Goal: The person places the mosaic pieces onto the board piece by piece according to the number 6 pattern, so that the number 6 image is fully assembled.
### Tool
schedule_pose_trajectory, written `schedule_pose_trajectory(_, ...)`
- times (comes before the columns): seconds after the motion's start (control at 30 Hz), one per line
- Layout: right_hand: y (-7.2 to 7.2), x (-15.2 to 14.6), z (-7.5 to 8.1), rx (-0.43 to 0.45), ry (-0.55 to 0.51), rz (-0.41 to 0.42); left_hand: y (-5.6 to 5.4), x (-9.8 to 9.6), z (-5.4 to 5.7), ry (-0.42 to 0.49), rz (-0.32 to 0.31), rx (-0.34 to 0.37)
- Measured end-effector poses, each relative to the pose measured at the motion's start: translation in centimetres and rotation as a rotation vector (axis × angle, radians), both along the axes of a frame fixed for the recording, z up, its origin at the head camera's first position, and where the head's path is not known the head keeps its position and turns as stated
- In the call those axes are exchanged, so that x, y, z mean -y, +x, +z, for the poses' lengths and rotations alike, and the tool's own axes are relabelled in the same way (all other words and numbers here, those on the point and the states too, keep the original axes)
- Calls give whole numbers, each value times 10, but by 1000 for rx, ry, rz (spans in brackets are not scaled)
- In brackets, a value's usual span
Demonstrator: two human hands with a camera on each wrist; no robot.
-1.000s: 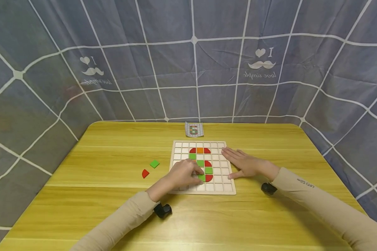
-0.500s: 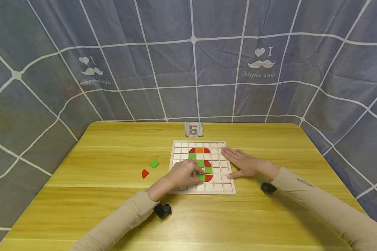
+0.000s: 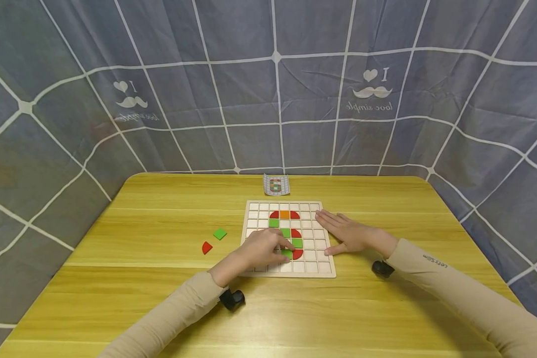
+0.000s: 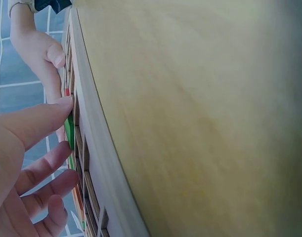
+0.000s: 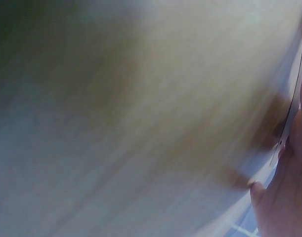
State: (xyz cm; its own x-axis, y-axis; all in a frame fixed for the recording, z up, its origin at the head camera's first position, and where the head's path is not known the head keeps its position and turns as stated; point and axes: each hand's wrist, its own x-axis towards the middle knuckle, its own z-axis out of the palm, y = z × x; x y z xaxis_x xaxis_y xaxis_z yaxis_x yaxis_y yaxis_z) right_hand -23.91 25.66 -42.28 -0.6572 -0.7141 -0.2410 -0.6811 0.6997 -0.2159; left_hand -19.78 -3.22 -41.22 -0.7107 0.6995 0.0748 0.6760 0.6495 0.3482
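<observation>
In the head view my left hand (image 3: 261,247) reaches over a wooden grid board (image 3: 313,268). Its fingertips rest at a green square tile (image 3: 287,254) in a lower cell; the index finger reaches the edge of the red quarter-round tile (image 3: 298,254) beside it. The left wrist view shows the thumb and fingers apart at the green tile's edge (image 4: 69,131). More red, green and orange tiles (image 3: 285,215) sit in the grid, part of it hidden under the left hand. My right hand (image 3: 351,233) lies flat, fingers spread, on the board's right edge.
Left of the board, a loose green square tile (image 3: 220,233) and a red quarter-round tile (image 3: 207,247) lie on the wooden table (image 3: 161,223). Behind the board is a small pattern card (image 3: 276,185). A grey checked curtain (image 3: 250,99) surrounds the table's back and sides.
My left index finger has extended slightly rightward to the edge of the red tile, while the thumb stays by the green one. The right hand has not moved.
</observation>
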Motion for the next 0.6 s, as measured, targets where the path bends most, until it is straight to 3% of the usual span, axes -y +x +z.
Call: schedule_pose_trajectory(0.6, 1, 1, 2, 8, -8, 0, 0, -1, 2, -14, 0, 13)
